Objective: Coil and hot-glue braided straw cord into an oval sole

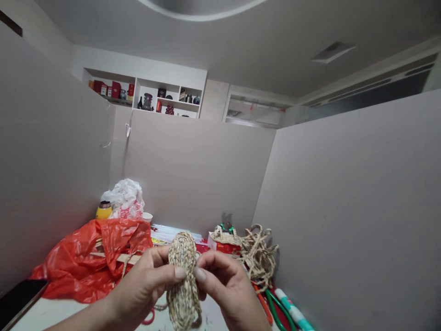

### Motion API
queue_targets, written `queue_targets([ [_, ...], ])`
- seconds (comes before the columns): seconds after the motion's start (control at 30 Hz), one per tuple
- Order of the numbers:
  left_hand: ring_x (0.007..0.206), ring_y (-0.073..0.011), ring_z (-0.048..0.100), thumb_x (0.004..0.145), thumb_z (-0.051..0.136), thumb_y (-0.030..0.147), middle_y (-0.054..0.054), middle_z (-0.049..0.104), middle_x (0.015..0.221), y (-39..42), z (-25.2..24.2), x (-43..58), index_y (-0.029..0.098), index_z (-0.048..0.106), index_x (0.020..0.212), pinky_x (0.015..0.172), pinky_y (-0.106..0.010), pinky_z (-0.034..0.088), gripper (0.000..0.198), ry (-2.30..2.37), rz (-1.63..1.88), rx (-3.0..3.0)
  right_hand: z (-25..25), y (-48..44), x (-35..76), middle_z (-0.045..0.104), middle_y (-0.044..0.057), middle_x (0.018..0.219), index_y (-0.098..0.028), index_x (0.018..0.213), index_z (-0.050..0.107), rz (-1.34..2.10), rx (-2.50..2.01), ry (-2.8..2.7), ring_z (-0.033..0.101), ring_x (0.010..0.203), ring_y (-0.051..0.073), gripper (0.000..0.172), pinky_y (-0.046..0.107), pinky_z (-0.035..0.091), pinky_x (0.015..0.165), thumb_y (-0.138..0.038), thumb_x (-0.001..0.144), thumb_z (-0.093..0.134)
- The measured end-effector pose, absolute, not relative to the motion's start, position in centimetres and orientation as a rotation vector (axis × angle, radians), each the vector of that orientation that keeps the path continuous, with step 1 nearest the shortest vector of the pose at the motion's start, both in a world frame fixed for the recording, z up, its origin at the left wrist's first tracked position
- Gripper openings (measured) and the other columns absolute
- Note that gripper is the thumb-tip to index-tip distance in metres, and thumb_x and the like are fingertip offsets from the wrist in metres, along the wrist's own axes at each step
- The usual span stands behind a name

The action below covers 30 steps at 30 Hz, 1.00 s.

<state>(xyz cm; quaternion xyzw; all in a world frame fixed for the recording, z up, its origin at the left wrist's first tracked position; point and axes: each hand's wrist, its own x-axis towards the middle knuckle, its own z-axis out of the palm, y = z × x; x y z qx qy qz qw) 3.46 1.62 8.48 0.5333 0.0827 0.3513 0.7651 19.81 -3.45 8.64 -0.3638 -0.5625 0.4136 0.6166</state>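
Observation:
A braided straw sole-shaped piece [182,257] stands upright between my two hands, long and narrow at its waist. My left hand [148,280] grips its left edge, thumb across the front and fingers behind. From the other side, my right hand [229,285] pinches the right edge at the waist between thumb and fingers. Near the bottom right of the piece a strand of braid curves away. Behind my right hand lies a loose heap of braided straw cord [260,255]. Another woven straw piece [225,236] rests on a red and white box [223,248].
A red plastic bag [79,257] with wooden strips lies left, before a yellow jar [104,210] and a white bag [126,197]. A phone [22,299] is at the left edge. Green-handled scissors [275,308] and a teal-white roll [292,310] lie right. Grey partitions [193,170] enclose the table.

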Motion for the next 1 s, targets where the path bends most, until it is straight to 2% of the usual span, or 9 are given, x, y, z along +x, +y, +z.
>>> queue_targets([
  [0.2, 0.068, -0.0179, 0.063, 0.074, 0.073, 0.022, -0.008, 0.069, 0.079, 1.7, 8.7, 3.4, 0.013, 0.074, 0.091, 0.067, -0.032, 0.054, 0.019, 0.227, 0.795, 1.168, 8.6, -4.2, 19.9, 0.054, -0.003, 0.063, -0.017, 0.072, 0.06, 0.834, -0.908, -1.341, 0.048, 0.054, 0.01, 0.034, 0.022, 0.04, 0.052, -0.046, 0.074, 0.078],
  [0.4, 0.067, -0.0129, 0.057, 0.073, 0.074, 0.023, -0.003, 0.065, 0.074, 1.9, 8.5, 3.1, 0.014, 0.072, 0.081, 0.067, -0.024, 0.047, 0.012, 0.306, 0.855, 1.29, 8.8, -4.6, 19.4, 0.05, -0.005, 0.055, -0.018, 0.067, 0.06, 0.686, -1.029, -1.377, 0.043, 0.05, 0.01, 0.025, 0.022, 0.036, 0.049, -0.03, 0.069, 0.082],
  [0.6, 0.07, -0.0148, 0.059, 0.072, 0.074, 0.025, -0.004, 0.066, 0.077, 1.9, 8.6, 3.2, 0.013, 0.073, 0.082, 0.068, -0.026, 0.047, 0.015, 0.295, 0.802, 1.269, 9.4, -5.1, 18.9, 0.052, -0.005, 0.055, -0.018, 0.066, 0.063, 0.669, -1.067, -1.332, 0.043, 0.05, 0.009, 0.02, 0.022, 0.035, 0.048, -0.029, 0.069, 0.078],
  [0.73, 0.066, -0.0145, 0.06, 0.072, 0.073, 0.025, -0.004, 0.066, 0.07, 1.5, 9.1, 3.2, 0.014, 0.072, 0.077, 0.067, -0.026, 0.048, 0.012, 0.275, 0.789, 1.28, 9.7, -5.5, 18.8, 0.054, -0.004, 0.054, -0.018, 0.065, 0.064, 0.693, -1.093, -1.307, 0.044, 0.049, 0.009, 0.019, 0.022, 0.036, 0.047, -0.029, 0.066, 0.08],
  [0.83, 0.061, -0.0136, 0.06, 0.072, 0.073, 0.026, -0.003, 0.065, 0.066, 1.3, 9.3, 3.2, 0.015, 0.072, 0.077, 0.065, -0.025, 0.049, 0.012, 0.261, 0.786, 1.279, 9.5, -5.6, 18.7, 0.054, -0.003, 0.053, -0.018, 0.064, 0.066, 0.688, -1.079, -1.292, 0.044, 0.048, 0.009, 0.021, 0.022, 0.038, 0.045, -0.032, 0.067, 0.081],
  [1.0, 0.056, -0.0143, 0.062, 0.075, 0.073, 0.028, -0.004, 0.065, 0.065, 1.2, 9.1, 3.2, 0.013, 0.072, 0.081, 0.06, -0.027, 0.051, 0.016, 0.228, 0.77, 1.276, 8.9, -5.6, 18.5, 0.057, -0.001, 0.052, -0.017, 0.066, 0.066, 0.777, -1.024, -1.227, 0.051, 0.043, 0.012, 0.033, 0.025, 0.048, 0.042, -0.047, 0.072, 0.078],
])
